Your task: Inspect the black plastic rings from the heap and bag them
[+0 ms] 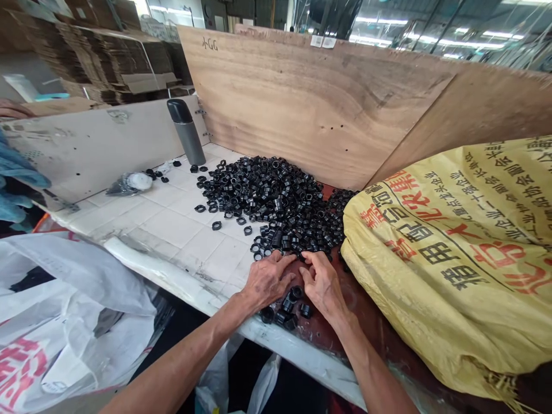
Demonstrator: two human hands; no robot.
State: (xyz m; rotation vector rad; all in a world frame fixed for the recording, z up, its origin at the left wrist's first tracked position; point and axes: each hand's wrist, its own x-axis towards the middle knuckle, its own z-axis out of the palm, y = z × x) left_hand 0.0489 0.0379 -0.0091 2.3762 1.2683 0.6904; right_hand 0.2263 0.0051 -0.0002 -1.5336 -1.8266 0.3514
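Your left hand (268, 280) and right hand (322, 283) touch black plastic rings (267, 201) heaped beside a yellow woven sack (448, 270).

Surface: white tiled bench (172, 227)
Centre pile: black plastic rings (267, 201), 12 o'clock
Upright: grey vacuum flask (186, 132), 11 o'clock
Bag: clear plastic bag (129, 184), 10 o'clock
Sack: yellow woven sack (452, 264), 3 o'clock

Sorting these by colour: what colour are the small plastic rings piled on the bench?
The plastic rings are black, and show best in the head view.

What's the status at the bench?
Left hand and right hand open at near edge of black ring pile, nothing visibly held. Loose rings between hands. Yellow sack bulging in at right.
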